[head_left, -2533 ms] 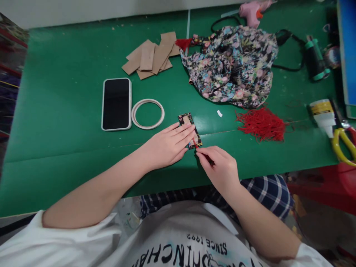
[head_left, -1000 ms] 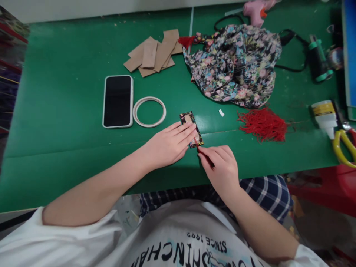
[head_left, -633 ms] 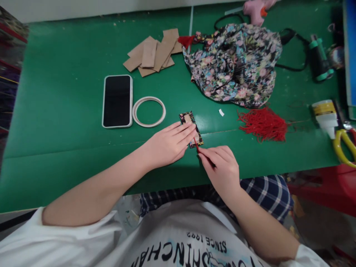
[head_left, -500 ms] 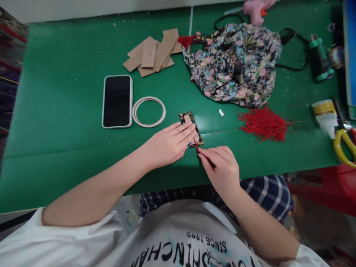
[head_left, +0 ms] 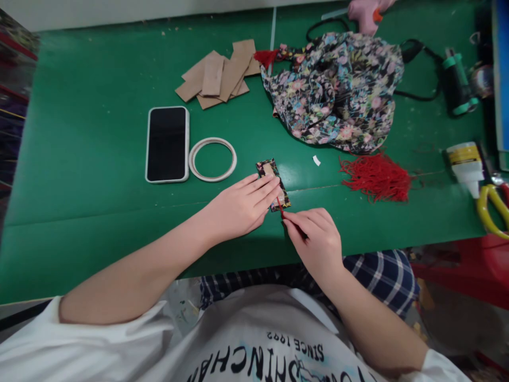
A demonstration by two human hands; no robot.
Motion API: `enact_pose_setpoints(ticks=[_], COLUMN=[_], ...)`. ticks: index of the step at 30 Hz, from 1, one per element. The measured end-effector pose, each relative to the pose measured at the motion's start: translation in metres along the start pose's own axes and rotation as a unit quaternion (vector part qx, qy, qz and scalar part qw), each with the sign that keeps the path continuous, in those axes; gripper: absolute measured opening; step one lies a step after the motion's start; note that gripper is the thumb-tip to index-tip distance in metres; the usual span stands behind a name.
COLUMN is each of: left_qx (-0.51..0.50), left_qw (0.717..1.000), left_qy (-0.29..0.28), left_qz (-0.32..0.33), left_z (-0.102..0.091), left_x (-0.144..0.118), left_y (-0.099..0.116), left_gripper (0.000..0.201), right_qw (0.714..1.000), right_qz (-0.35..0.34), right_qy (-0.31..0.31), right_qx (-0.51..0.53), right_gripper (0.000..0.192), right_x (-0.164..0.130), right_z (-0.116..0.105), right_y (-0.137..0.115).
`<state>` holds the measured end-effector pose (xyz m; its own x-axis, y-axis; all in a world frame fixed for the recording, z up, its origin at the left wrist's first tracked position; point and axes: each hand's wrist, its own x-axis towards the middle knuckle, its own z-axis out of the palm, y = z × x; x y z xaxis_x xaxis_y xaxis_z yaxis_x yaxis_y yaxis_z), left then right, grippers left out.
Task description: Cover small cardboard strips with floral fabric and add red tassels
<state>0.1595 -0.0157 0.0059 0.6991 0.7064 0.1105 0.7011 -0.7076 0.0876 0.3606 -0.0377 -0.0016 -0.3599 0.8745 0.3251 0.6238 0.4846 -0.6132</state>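
Observation:
A small fabric-edged cardboard strip [head_left: 268, 167], dark floral around a tan centre, lies on the green table in front of me. My left hand [head_left: 244, 208] rests flat over its middle, fingers stretched out and covering part of it. From under those fingertips a thin red tassel cord [head_left: 279, 203] runs over the strip's near end. My right hand [head_left: 316, 233] pinches this cord between thumb and forefinger just off the strip's near edge; whatever else of it lies within the palm is hidden.
Left of the strip lie a roll of tape [head_left: 234, 159] and a phone [head_left: 167, 144]. Cardboard pieces [head_left: 230, 74] and floral cloth [head_left: 330, 90] lie behind. Rightward are red tassels [head_left: 376, 178], a glue bottle [head_left: 466, 164], yellow-handled scissors [head_left: 483, 209] and a pink glue gun [head_left: 363, 16].

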Motion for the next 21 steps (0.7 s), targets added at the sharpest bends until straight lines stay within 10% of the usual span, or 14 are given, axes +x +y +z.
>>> enact_pose_setpoints(ticks=[21], left_qx=[0.021], left_qw=[0.999], left_qy=[0.025], left_qz=[0.012], left_z=[0.000], left_x=[0.001], left_y=[-0.001], left_gripper=[0.042], right_qw=[0.995], right_qz=[-0.059], right_qy=[0.000], right_qx=[-0.083], right_gripper=[0.026], right_x=[0.024], right_z=[-0.006], right_y=[0.002])
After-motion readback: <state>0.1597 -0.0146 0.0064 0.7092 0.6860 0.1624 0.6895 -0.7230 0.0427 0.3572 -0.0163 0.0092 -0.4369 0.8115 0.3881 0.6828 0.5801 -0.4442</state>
